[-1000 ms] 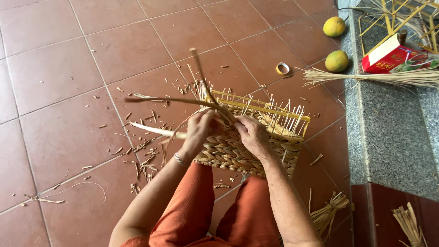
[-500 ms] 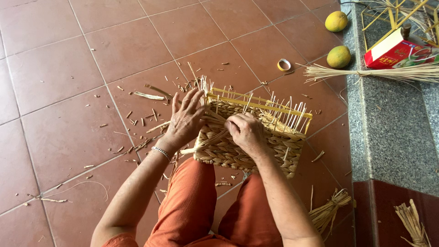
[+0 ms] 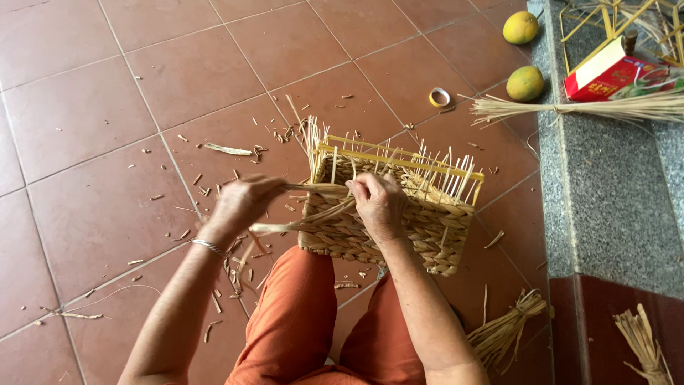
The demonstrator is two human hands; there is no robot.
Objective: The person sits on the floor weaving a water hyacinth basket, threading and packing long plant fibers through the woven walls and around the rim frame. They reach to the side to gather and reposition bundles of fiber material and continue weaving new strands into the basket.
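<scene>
On a red tiled floor (image 3: pixel 107 93) strewn with straw scraps lie two yellow fruits (image 3: pixel 525 83) and a tape roll (image 3: pixel 439 97) beyond the half-woven basket (image 3: pixel 399 221) on the knees; the right hand (image 3: pixel 380 205) presses its rim; the left hand (image 3: pixel 242 203) pinches a straw strand (image 3: pixel 313 190), fingers closed.

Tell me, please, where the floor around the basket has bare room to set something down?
The red tiles at far left and top left are barest, with only stray bits. Scraps crowd the floor between the left hand and the basket. Right of it, the stone ledge, two fruits and a straw bundle leave little room.
</scene>
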